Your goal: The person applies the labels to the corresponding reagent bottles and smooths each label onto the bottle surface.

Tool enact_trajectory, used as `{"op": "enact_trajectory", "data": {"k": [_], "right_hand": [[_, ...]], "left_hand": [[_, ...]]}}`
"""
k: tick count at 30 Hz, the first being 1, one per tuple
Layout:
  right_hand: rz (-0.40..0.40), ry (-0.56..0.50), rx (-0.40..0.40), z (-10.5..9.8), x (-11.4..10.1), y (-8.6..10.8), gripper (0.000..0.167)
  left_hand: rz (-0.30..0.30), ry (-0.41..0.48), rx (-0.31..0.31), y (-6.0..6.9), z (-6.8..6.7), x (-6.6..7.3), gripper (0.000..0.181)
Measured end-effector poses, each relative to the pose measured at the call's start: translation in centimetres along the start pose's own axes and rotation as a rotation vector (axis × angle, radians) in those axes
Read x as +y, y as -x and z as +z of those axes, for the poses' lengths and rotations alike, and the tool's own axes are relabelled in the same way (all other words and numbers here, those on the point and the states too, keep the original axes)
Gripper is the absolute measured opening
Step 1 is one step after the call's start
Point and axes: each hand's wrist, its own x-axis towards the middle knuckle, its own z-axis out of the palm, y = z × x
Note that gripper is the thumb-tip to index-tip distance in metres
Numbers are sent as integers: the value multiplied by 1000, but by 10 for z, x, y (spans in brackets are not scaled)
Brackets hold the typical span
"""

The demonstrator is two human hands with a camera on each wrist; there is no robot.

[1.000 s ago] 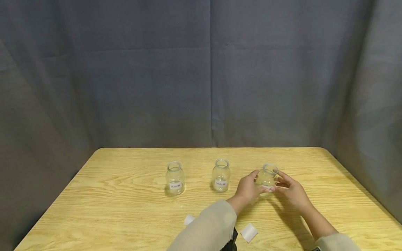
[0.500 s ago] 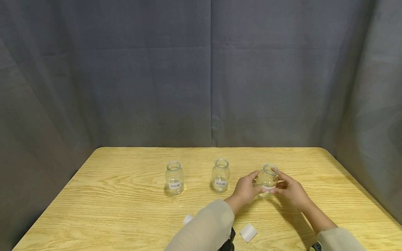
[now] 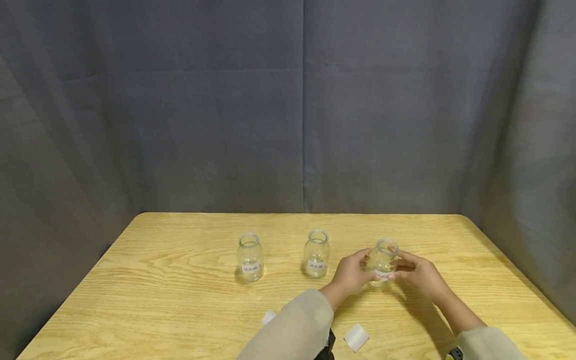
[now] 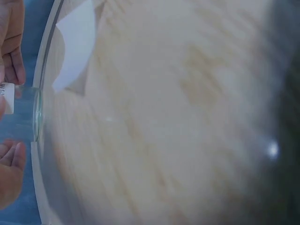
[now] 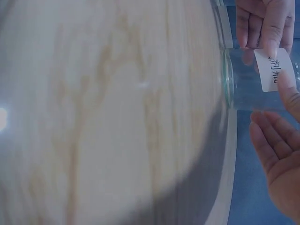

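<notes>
A clear glass jar (image 3: 384,257) with a white label (image 5: 274,69) stands between both hands at the right of the table. My left hand (image 3: 353,272) holds its left side, and my right hand (image 3: 420,275) holds its right side. Both thumbs press on the label, which bears handwritten characters and is partly covered. In the right wrist view the jar's round base (image 5: 228,79) shows; whether it touches the table is unclear. Two similar labelled jars stand upright to the left, a middle jar (image 3: 317,255) near my left hand and a far-left jar (image 3: 250,257).
A white paper slip (image 3: 356,338) lies on the wooden table (image 3: 171,300) in front of the hands. Another white slip (image 3: 268,317) is partly hidden by the left sleeve (image 3: 292,327). Grey curtains (image 3: 225,110) enclose the back and sides.
The held jar has come down slightly in view. The thumbs have moved apart across its label, so more of the writing shows. The other jars and slips stay put.
</notes>
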Motion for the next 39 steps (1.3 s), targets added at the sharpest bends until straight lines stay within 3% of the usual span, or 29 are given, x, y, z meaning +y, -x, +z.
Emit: {"op": "enact_trajectory", "data": {"k": [10, 18, 25, 32, 39], "right_hand": [[-8, 10, 31, 1, 1, 1, 67], [6, 14, 30, 5, 4, 3, 68], [2, -48, 9, 4, 4, 5, 70], [15, 0, 15, 5, -3, -2, 72], [26, 156, 38, 3, -8, -3, 51]], "left_hand": [[19, -47, 32, -1, 2, 5, 59], [-48, 5, 44, -1, 5, 2, 60], [-8, -22, 19, -1, 3, 0, 61], [-34, -71, -2, 0, -7, -1, 63], [-32, -55, -50, 8, -30, -10, 58]]}}
